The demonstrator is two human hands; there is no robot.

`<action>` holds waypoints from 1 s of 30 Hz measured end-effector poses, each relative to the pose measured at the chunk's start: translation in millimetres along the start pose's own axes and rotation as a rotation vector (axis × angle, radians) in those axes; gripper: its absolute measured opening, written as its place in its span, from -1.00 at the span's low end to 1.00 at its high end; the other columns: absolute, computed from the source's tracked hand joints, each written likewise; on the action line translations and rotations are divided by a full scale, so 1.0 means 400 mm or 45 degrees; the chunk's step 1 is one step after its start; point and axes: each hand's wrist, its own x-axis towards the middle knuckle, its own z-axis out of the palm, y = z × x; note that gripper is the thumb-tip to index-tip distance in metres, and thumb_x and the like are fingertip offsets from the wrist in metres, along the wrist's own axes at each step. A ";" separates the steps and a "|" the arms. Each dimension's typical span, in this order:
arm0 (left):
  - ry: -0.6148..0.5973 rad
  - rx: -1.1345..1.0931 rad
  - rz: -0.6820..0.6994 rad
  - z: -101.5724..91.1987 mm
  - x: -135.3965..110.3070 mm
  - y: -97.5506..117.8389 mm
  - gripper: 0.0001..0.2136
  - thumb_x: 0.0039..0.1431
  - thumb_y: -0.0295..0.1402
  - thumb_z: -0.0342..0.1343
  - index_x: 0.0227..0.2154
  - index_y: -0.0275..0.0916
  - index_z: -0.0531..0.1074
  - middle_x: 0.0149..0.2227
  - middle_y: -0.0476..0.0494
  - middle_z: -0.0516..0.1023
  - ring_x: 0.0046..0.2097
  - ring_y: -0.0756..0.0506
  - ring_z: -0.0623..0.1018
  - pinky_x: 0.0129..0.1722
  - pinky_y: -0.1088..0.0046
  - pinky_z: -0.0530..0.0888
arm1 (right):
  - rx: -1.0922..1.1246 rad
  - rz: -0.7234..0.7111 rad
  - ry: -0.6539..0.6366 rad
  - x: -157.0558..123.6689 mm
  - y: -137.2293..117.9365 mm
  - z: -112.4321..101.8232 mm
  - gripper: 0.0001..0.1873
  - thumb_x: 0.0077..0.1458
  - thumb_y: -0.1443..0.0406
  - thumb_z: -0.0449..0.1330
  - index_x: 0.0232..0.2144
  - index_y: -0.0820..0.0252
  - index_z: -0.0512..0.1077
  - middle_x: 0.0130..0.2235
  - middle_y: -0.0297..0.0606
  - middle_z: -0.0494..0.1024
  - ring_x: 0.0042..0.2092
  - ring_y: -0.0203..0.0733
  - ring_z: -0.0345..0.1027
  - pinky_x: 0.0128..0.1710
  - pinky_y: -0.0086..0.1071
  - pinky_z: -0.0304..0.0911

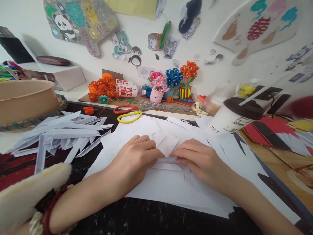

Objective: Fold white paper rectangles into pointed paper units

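A small folded piece of white paper (pixel 167 150) lies on a stack of white sheets (pixel 156 186) in front of me. My left hand (pixel 134 160) presses on its left side with curled fingers pinching the fold. My right hand (pixel 199 160) holds its right side, fingertips pressed together on the paper's lower edge. Both hands meet at the middle of the piece.
A heap of cut white paper strips (pixel 61 137) lies at the left. Behind are orange-handled scissors (pixel 124 109), a yellow loop (pixel 129 117), pipe-cleaner flowers in pots (pixel 171 83), a lidded white cup (pixel 232 117), a brown round box (pixel 24 99) and red and black paper (pixel 274 133).
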 end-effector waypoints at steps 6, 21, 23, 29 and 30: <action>0.003 -0.031 0.010 0.000 0.000 -0.003 -0.75 0.23 -0.62 -0.03 -0.22 -0.26 0.51 -0.38 -0.09 0.49 -0.30 -0.10 0.38 -0.29 0.35 0.28 | 0.097 0.017 0.004 -0.002 -0.004 -0.002 -0.77 0.25 0.49 0.01 -0.23 0.25 0.46 -0.28 -0.21 0.54 -0.24 -0.18 0.36 -0.25 -0.27 0.26; -0.126 -0.038 0.021 -0.013 0.001 -0.010 -0.70 0.24 -0.63 -0.07 -0.18 -0.24 0.52 -0.38 -0.11 0.44 -0.29 -0.11 0.37 -0.26 0.34 0.31 | 0.185 0.092 -0.098 -0.012 -0.001 -0.009 -0.75 0.25 0.51 0.03 -0.14 0.21 0.43 -0.19 -0.25 0.51 -0.15 -0.21 0.32 -0.18 -0.31 0.28; -0.133 -0.077 0.000 -0.015 0.003 -0.012 -0.71 0.23 -0.62 -0.05 -0.19 -0.23 0.53 -0.37 -0.11 0.45 -0.28 -0.10 0.38 -0.26 0.35 0.32 | 0.195 0.084 -0.102 -0.015 0.002 -0.008 -0.70 0.22 0.56 0.02 -0.13 0.21 0.44 -0.18 -0.24 0.51 -0.14 -0.21 0.32 -0.17 -0.31 0.28; -0.134 -0.070 0.041 -0.024 0.002 -0.012 -0.67 0.18 -0.69 -0.06 -0.20 -0.25 0.53 -0.38 -0.09 0.46 -0.30 -0.09 0.38 -0.27 0.37 0.32 | 0.175 0.009 -0.099 -0.019 0.009 -0.007 -0.62 0.18 0.62 -0.03 -0.15 0.23 0.47 -0.21 -0.21 0.52 -0.18 -0.20 0.32 -0.22 -0.32 0.28; -0.132 -0.055 0.064 -0.025 0.001 -0.013 -0.67 0.18 -0.70 -0.06 -0.21 -0.25 0.53 -0.39 -0.09 0.45 -0.30 -0.09 0.37 -0.27 0.37 0.32 | 0.160 -0.017 -0.091 -0.018 0.010 -0.007 -0.61 0.19 0.62 -0.04 -0.15 0.24 0.47 -0.22 -0.20 0.51 -0.19 -0.20 0.31 -0.23 -0.32 0.28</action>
